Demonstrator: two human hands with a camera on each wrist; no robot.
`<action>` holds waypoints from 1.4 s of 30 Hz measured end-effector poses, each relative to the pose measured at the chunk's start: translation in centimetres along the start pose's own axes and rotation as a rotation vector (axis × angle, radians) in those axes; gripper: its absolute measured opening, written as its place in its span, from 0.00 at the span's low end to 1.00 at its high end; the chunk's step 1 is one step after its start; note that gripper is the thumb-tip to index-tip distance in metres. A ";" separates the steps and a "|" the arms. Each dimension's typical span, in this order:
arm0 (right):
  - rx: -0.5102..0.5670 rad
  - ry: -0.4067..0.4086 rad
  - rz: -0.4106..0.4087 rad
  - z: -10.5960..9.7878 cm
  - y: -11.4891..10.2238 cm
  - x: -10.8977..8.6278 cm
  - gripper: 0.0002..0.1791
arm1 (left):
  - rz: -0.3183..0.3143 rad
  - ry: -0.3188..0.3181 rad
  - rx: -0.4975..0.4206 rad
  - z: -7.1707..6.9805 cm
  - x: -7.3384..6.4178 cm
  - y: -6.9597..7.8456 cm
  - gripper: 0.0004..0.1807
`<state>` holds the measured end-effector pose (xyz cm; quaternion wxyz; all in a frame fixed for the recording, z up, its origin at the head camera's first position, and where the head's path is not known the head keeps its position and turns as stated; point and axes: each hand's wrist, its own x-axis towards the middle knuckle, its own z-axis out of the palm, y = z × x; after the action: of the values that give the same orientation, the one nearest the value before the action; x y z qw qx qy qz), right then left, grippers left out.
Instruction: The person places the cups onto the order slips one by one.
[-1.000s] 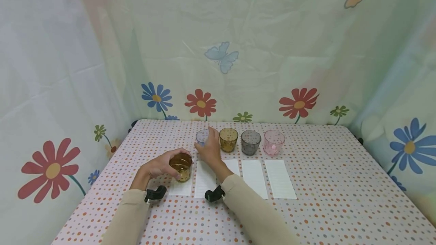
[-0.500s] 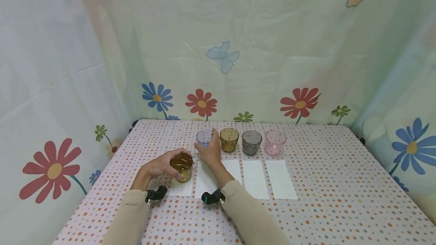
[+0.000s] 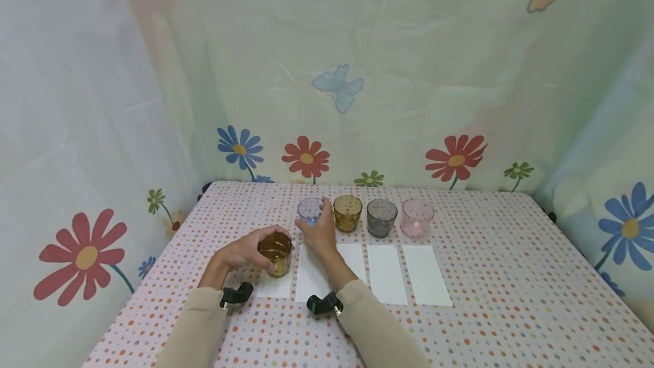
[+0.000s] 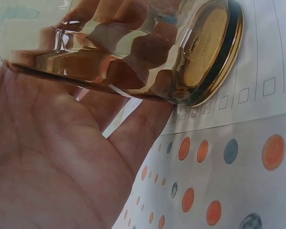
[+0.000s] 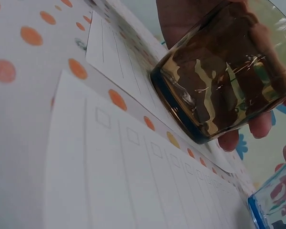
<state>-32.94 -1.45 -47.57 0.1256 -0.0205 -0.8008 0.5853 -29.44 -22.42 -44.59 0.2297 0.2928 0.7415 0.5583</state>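
My left hand (image 3: 244, 251) grips an amber glass cup (image 3: 277, 260) from its left side, thumb in front and fingers around the back. The cup's base is right at the leftmost paper slip (image 3: 273, 288), and the left wrist view shows its faceted wall (image 4: 124, 47) against the palm. Farther back, my right hand (image 3: 321, 236) holds a pale blue glass cup (image 3: 308, 210) between thumb and fingers, at the left end of a row of cups. Part of that blue cup (image 5: 276, 198) shows at the lower right of the right wrist view.
To the right of the blue cup stand a second amber cup (image 3: 348, 214), a grey cup (image 3: 381, 219) and a pink cup (image 3: 416, 219). More lined paper slips (image 3: 428, 276) lie in a row in front on the dotted tablecloth (image 3: 511, 300). A flowered curtain (image 3: 398, 101) encloses the back and sides.
The head view has shifted slightly, so everything sits a little farther right and lower. Both hands keep their places at their cups.
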 end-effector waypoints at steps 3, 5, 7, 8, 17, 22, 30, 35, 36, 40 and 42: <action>-0.017 -0.010 0.012 -0.1 0.4 -0.1 0.53 | 0.008 -0.009 0.001 0.1 0.0 -0.4 0.40; -0.017 -0.012 0.019 -0.1 0.6 -0.1 0.53 | 0.011 -0.012 0.007 0.1 0.0 -0.7 0.40; -0.010 -0.015 0.025 -0.1 0.6 -0.1 0.52 | 0.009 -0.014 0.012 0.1 0.1 -0.8 0.40; -0.007 -0.015 0.027 -0.1 0.6 0.0 0.52 | 0.010 -0.014 0.015 0.1 0.1 -0.8 0.40; 0.049 -0.027 0.002 -0.5 0.0 0.1 0.51 | 0.025 -0.018 -0.002 -0.1 0.2 -0.2 0.40; 0.062 -0.039 0.004 -0.8 -0.3 0.2 0.51 | 0.011 -0.009 0.005 -0.2 0.2 -0.2 0.40; 0.097 -0.067 -0.018 -1.5 -0.6 0.2 0.50 | -0.010 0.001 0.008 -0.2 0.1 -0.3 0.39; 0.131 -0.105 -0.028 -1.9 -1.0 0.1 0.48 | 0.000 -0.001 0.009 -0.2 0.1 -0.1 0.40; 0.135 -0.109 -0.030 -2.0 -1.1 0.1 0.48 | 0.001 -0.002 0.008 -0.3 0.2 -0.1 0.40; 0.151 -0.114 -0.040 -2.2 -1.2 0.1 0.48 | -0.004 -0.001 0.009 -0.2 0.2 -0.1 0.39; 0.158 -0.109 -0.047 -2.3 -1.3 0.1 0.48 | -0.007 0.001 0.015 -0.2 0.2 -0.1 0.39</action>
<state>-32.38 0.34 -45.69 0.0969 0.0402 -0.7581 0.6436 -29.70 -22.47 -44.66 0.2290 0.2917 0.7469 0.5519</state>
